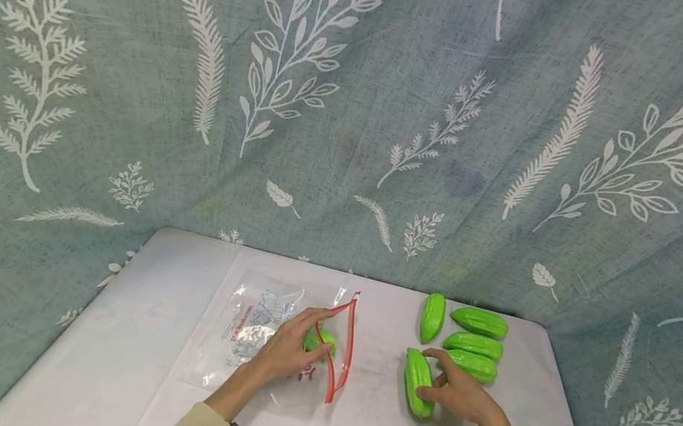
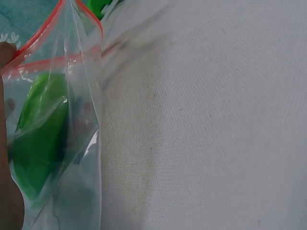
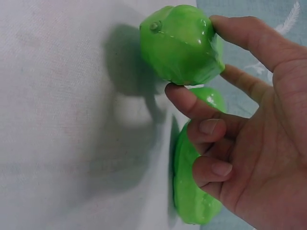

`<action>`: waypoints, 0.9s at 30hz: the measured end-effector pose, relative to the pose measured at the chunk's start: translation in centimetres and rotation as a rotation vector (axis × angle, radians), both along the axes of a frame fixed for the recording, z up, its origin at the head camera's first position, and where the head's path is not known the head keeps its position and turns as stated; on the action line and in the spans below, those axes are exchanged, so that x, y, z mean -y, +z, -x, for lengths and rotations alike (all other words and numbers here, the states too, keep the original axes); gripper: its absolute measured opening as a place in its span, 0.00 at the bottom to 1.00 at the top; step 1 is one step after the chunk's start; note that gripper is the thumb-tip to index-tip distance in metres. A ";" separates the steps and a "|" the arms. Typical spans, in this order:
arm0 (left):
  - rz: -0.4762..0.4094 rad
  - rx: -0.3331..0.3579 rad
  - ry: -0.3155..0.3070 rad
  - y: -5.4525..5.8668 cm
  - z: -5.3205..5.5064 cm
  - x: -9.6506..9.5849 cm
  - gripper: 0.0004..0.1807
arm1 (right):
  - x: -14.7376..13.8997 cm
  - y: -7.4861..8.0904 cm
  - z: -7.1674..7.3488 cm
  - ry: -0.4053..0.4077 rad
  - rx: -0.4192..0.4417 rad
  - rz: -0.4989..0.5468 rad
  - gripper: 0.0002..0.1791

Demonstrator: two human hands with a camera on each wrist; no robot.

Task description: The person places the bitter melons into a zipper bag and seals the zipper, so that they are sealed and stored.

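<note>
A clear zip bag (image 1: 202, 355) with a red seal lies on the table, its mouth parted toward the right. My left hand (image 1: 290, 344) holds the bag at its opening, index finger along the red rim. Inside the bag is a ridged green fruit (image 2: 41, 139), glossy and tapered, partly hidden by the hand in the head view. My right hand (image 1: 464, 392) pinches another ridged green fruit (image 3: 180, 45) between thumb and fingers, its stem nub showing in the right wrist view. Its shadow falls on the cloth beside it.
Several more green fruits lie at the back right: one upright-lying fruit (image 1: 432, 319) and a stack-like row including a far fruit (image 1: 479, 321). A white cloth covers the table (image 1: 112, 325). A leaf-patterned grey-green curtain (image 1: 342, 130) hangs behind and at the sides.
</note>
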State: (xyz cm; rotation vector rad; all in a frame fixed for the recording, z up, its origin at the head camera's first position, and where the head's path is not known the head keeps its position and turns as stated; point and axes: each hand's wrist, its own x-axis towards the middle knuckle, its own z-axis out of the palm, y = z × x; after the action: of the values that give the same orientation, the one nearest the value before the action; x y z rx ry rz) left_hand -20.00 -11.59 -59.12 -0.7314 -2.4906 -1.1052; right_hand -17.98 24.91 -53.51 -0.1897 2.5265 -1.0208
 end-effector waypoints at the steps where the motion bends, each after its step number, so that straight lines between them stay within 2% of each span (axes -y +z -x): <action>1: -0.001 0.003 -0.002 0.0 0.0 0.0 0.35 | 0.0 0.0 0.0 0.003 -0.002 -0.002 0.44; 13: 0.014 -0.009 0.006 -0.1 0.1 0.0 0.35 | 0.5 0.0 0.3 0.046 -0.016 0.025 0.44; 27: 0.017 0.023 0.012 0.2 -0.1 -0.1 0.36 | 1.2 0.2 0.3 0.061 -0.008 0.026 0.43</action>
State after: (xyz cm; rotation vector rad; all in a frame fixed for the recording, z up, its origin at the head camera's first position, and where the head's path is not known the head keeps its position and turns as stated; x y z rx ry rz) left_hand -19.88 -11.53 -58.96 -0.7118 -2.5235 -1.0953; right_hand -18.29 23.72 -53.27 -0.2775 2.4999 -1.0309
